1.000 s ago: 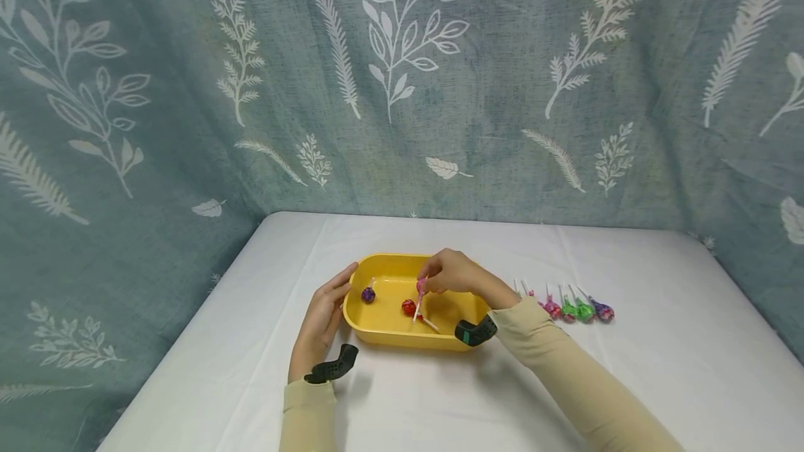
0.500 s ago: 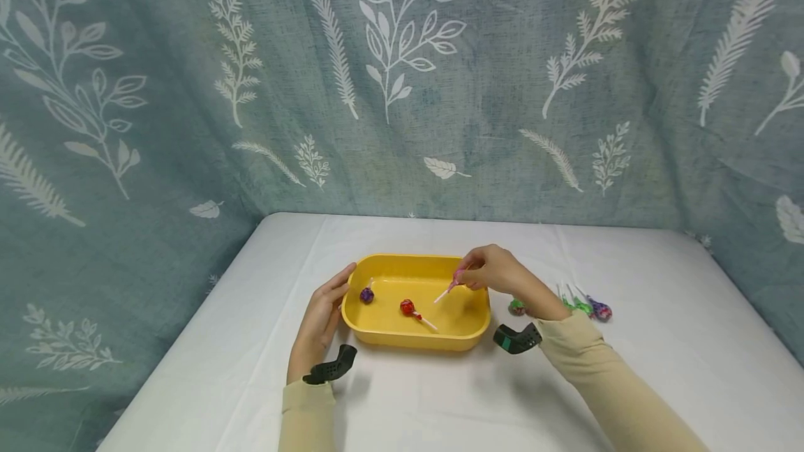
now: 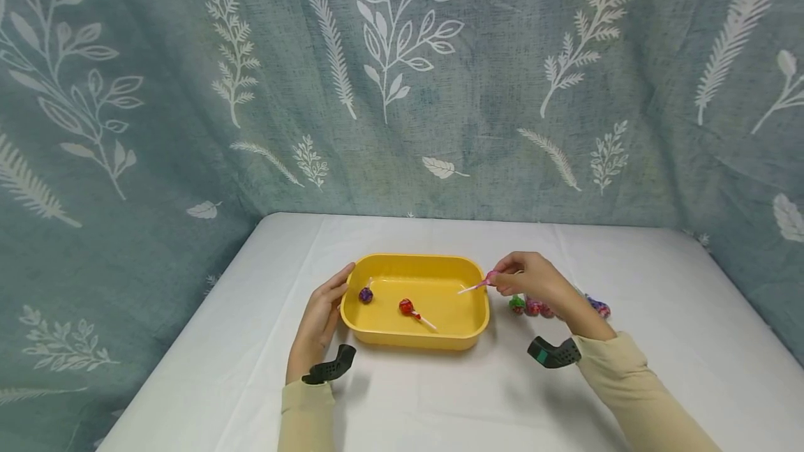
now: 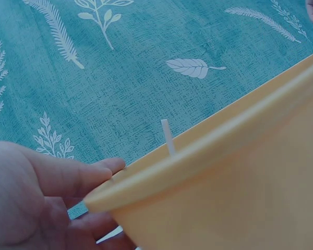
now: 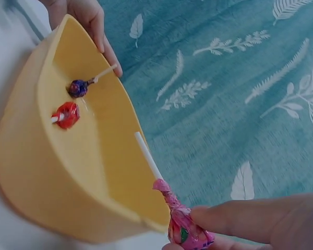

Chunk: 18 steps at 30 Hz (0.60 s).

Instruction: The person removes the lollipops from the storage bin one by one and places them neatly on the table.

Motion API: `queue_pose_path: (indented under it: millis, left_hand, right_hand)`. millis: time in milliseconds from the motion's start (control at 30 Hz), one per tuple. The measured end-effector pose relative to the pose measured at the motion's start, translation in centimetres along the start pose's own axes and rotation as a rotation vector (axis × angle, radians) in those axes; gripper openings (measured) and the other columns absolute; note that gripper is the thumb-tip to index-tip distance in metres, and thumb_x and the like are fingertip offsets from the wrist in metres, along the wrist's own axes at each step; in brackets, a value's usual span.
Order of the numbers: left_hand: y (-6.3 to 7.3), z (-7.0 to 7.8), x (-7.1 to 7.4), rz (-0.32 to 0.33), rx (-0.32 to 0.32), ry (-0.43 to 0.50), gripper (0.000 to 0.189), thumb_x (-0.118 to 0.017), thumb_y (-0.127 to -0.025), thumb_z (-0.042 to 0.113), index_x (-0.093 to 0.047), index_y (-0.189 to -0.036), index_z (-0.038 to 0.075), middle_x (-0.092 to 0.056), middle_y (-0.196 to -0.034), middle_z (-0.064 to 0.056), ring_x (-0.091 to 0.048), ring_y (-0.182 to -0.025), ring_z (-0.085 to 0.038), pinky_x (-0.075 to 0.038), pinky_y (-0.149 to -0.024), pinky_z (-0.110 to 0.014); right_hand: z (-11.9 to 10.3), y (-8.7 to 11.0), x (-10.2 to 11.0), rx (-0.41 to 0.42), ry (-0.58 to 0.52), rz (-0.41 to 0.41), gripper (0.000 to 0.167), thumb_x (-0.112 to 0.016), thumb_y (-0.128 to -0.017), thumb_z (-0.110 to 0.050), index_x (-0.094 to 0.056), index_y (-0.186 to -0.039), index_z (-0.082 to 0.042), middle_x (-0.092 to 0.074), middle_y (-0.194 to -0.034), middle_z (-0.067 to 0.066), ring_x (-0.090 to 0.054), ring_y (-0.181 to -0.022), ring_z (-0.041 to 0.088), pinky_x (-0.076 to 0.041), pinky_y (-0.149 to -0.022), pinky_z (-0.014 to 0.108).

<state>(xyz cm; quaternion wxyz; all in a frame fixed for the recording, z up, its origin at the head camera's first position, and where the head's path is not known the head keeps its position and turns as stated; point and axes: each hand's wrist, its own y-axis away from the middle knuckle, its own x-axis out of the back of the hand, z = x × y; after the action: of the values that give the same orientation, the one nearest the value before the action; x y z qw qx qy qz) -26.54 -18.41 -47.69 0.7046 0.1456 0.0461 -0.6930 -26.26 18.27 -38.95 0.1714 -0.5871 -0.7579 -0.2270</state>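
Observation:
A pink-wrapped lollipop (image 5: 188,229) is pinched by its candy end between the fingers of my right hand (image 3: 534,281). Its white stick points left, over the right rim of a yellow bin (image 3: 414,342). Inside the bin lie a red lollipop (image 3: 406,307) and a purple lollipop (image 3: 366,295). At the bin's left end, my left hand (image 3: 323,309) rests against the outside with its fingers fairly straight. The left wrist view shows that hand (image 4: 57,182) touching the bin's corner, with a white stick (image 4: 168,136) standing above the rim.
Right of the bin, a row of lollipops lies on the white-covered table (image 3: 414,403), partly hidden by my right hand and wrist. A green one (image 3: 517,304) is nearest the bin, and a purple-blue one (image 3: 599,307) ends the row. A patterned cloth (image 3: 490,89) hangs behind.
My right hand has carried the pink lollipop rightward, from above the middle of the bin to beyond its right rim. The left hand stays at the bin's left end.

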Motion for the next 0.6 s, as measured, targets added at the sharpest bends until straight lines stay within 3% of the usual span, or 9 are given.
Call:
queue_pose_path:
  millis: [233, 367, 600]
  left_hand:
    - [0.0, 0.1, 0.0, 0.002, 0.003, -0.010, 0.042, -0.044, -0.099, 0.007, -0.056, -0.137, 0.016, -0.043, -0.148, 0.002, -0.035, -0.136, -0.016, -0.032, -0.110, -0.031]
    - [0.1, 0.1, 0.0, 0.010, 0.014, -0.024, 0.040, -0.045, -0.099, 0.009, -0.058, -0.136, 0.019, -0.044, -0.146, 0.005, -0.038, -0.134, -0.015, -0.032, -0.109, -0.030]
    - [0.4, 0.2, -0.1, 0.000, 0.000, -0.015, 0.040, -0.044, -0.100, 0.010, -0.057, -0.137, 0.019, -0.044, -0.146, 0.004, -0.041, -0.132, -0.016, -0.036, -0.107, -0.028]
  right_hand:
    - [2.1, 1.3, 1.3, -0.018, -0.008, 0.023, 0.045, -0.068, -0.091, -0.027, -0.058, -0.121, 0.005, -0.066, -0.099, 0.016, -0.067, -0.088, 0.032, -0.056, -0.080, 0.043]
    - [3.1, 2.1, 2.0, -0.072, -0.014, 0.045, 0.046, -0.069, -0.090, -0.031, -0.059, -0.120, 0.002, -0.066, -0.102, 0.015, -0.067, -0.088, 0.029, -0.054, -0.072, 0.040]
    - [5.6, 3.4, 3.3, -0.069, -0.101, 0.092, 0.046, -0.066, -0.093, -0.024, -0.055, -0.121, 0.010, -0.066, -0.102, 0.015, -0.068, -0.086, 0.024, -0.057, -0.077, 0.039]
